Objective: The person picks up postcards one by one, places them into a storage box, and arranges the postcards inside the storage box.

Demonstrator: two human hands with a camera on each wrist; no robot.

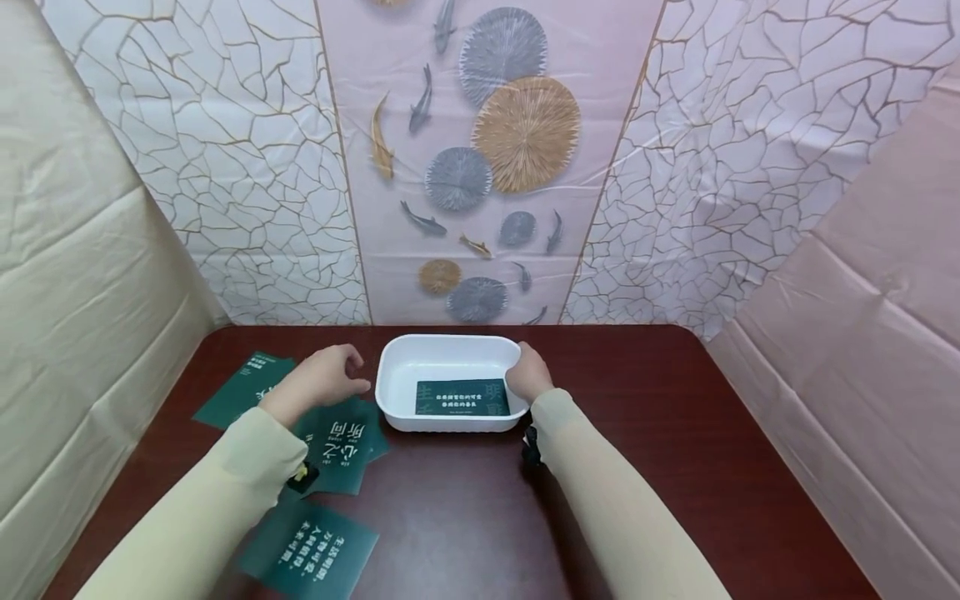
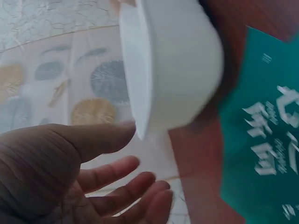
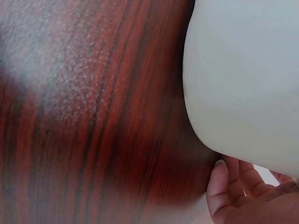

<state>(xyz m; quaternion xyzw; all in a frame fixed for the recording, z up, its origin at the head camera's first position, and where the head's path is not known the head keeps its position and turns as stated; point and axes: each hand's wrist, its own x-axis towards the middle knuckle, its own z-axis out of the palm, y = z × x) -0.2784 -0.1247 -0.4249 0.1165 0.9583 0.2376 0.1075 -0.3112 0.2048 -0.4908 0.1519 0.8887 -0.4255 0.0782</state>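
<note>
A white rectangular plastic basin (image 1: 450,425) stands on the table, with a dark green printed card (image 1: 461,398) lying inside it. My right hand (image 1: 530,372) grips the basin's right end at the rim; in the right wrist view its fingers (image 3: 218,186) are bent against the white wall. Just off the basin's left end is my left hand (image 1: 327,377), its fingers loosely bent and holding nothing. In the left wrist view the thumb (image 2: 105,140) comes up close to the basin's rim. Below that hand lies a green card with large white characters (image 1: 341,454).
More green cards lie on the left of the dark red table (image 1: 637,467): one at the far left (image 1: 232,398), partly behind the left hand, and one near the front (image 1: 311,554). Patterned cloth (image 1: 465,208) hangs behind the table, with plain cloth at both sides.
</note>
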